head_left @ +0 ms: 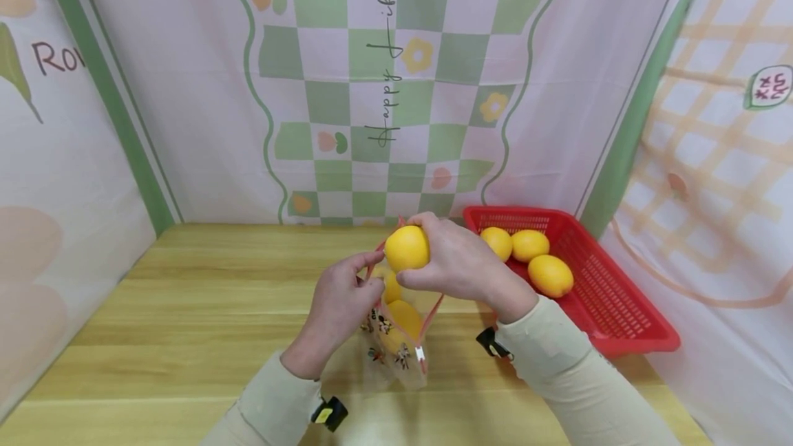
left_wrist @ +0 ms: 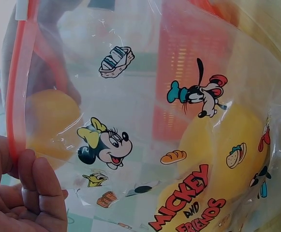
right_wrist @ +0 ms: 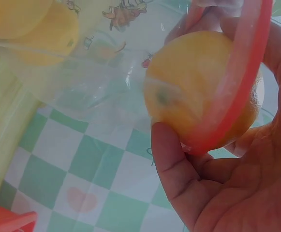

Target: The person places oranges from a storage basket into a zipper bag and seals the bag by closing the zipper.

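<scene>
My right hand (head_left: pixel 458 260) grips a yellow lemon (head_left: pixel 407 248) at the mouth of a clear zip bag (head_left: pixel 396 356). In the right wrist view the bag's red zip edge (right_wrist: pixel 244 72) crosses in front of that lemon (right_wrist: pixel 179 92). The left hand (head_left: pixel 337 305) pinches the bag's rim on its left side; its fingers (left_wrist: pixel 43 183) close on the red strip in the left wrist view. More lemons (left_wrist: pixel 222 150) lie inside the bag, behind printed cartoon figures. A white slider (head_left: pixel 420 354) sits at the bag's near corner.
A red plastic basket (head_left: pixel 626 294) stands on the right of the wooden table (head_left: pixel 235 294), with several lemons (head_left: pixel 551 276) in it. Behind the table hangs a green and white checked cloth (head_left: pixel 372 102). Printed cloth walls flank both sides.
</scene>
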{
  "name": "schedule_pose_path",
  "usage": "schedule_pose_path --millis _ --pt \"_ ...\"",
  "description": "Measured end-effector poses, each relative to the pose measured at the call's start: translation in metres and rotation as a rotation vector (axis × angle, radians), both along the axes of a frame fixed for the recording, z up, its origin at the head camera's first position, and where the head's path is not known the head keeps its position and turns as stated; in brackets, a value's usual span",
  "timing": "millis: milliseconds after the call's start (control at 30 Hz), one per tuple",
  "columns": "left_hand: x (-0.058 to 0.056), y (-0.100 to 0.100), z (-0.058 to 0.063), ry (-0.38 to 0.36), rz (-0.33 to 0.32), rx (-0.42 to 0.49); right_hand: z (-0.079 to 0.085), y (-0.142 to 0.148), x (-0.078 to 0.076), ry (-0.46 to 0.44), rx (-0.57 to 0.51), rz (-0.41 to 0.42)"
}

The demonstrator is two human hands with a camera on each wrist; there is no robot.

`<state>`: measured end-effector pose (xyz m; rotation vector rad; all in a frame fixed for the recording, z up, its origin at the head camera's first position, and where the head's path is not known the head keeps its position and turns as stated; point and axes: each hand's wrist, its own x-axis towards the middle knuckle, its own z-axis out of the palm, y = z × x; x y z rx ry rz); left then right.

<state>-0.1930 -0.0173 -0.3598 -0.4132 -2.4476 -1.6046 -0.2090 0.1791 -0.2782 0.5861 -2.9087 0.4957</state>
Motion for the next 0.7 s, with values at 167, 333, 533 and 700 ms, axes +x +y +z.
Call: schedule_pose_path --millis 167,333,533,700 --pt "-0.0006 -0.0004 -0.0006 0.003 -0.001 -0.005 -0.0007 -0.0005 -0.0011 0.016 0.036 -0.011" --pt "-0.0013 -0.0005 -0.0009 0.004 -0.001 -0.003 -0.0029 -0.0026 -0.0027 0.026 0.045 -0.009" --pt "-0.0014 -0.0007 -0.0016 0.0 0.002 0.004 -0.0057 -0.0055 -0.004 0.059 0.038 -0.001" --pt "-0.0022 -0.0018 -0.0026 -0.003 0.003 0.014 -0.0054 -0.0053 -0.0038 0.069 0.059 -0.018"
